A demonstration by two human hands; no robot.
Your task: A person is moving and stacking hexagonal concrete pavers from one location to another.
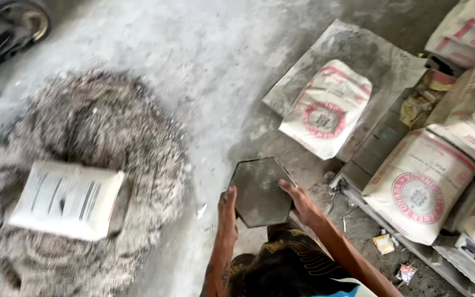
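The hexagonal paver mould (260,192) is sitting between your palms, held out over the dusty concrete floor (215,71): your left hand (227,212) is gripping its left edge, your right hand (299,201) is clasping the right. It's looking grey and unfilled. You're facing the gravel-and-sand heap (83,137), where a white sack (67,199) is lying unmixed; cement bags (419,192) are waiting stacked at your right

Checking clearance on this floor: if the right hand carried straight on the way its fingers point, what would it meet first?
The right hand points up-left across the hexagonal mould it grips; beyond that edge lies only bare concrete floor, though depth is hard to judge.
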